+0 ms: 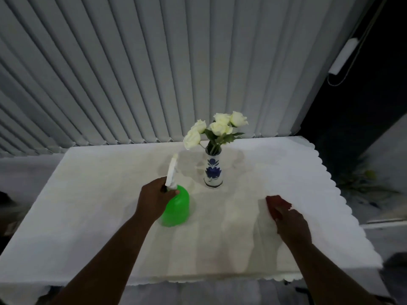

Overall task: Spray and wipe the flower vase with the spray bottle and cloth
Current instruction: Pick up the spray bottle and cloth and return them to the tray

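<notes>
A white vase (213, 170) with blue flower patterns stands upright on the table's far middle, holding white roses (217, 127). My left hand (154, 200) grips the neck of a green spray bottle (177, 209) with a white nozzle head, which sits just left of and nearer than the vase. My right hand (290, 221) is closed on a red cloth (278, 203) lying on the table, to the right of and nearer than the vase. Part of the cloth is hidden under my fingers.
A white tablecloth (308, 177) with scalloped edges covers the table. Grey vertical blinds (154, 73) hang right behind the table's far edge. A dark gap and a plant lie beyond the right edge.
</notes>
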Action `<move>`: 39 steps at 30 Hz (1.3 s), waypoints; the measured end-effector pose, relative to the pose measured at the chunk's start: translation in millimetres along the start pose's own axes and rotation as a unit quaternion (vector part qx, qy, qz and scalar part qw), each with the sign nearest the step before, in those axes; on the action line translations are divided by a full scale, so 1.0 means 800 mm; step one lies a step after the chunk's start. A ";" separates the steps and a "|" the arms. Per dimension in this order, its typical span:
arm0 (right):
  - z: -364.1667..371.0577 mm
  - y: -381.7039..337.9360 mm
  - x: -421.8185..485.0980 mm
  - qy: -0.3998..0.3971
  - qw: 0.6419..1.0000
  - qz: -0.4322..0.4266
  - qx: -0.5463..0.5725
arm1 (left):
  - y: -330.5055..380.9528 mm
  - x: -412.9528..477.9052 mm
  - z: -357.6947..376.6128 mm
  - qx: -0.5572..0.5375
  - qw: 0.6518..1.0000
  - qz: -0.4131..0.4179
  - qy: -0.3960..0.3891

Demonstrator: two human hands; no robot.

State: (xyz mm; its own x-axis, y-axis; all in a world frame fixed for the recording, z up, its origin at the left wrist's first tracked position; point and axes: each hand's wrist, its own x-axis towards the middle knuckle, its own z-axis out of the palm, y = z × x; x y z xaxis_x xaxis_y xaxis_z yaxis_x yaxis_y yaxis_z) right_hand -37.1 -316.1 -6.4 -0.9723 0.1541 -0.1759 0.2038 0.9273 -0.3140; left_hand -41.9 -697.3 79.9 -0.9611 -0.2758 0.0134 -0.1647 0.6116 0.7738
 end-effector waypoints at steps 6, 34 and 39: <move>-0.069 0.117 -0.014 0.103 0.990 0.088 0.026 | 0.132 0.006 0.139 -0.024 0.985 0.123 -0.121; -0.028 0.533 -0.262 0.143 0.829 0.510 0.178 | 0.483 -0.313 0.710 -0.011 0.753 0.384 -0.534; -0.018 0.535 -0.279 0.097 0.865 0.492 0.006 | 0.475 -0.314 0.727 -0.008 0.760 0.374 -0.532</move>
State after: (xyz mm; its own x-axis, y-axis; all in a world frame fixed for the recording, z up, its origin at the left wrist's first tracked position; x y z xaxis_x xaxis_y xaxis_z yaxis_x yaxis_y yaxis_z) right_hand 265.9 51.0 -88.2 -0.3283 0.9223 -0.2040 0.9438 0.3114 -0.1113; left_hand 8.4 35.8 2.2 -0.4212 0.9050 -0.0600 0.5096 0.2909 0.8098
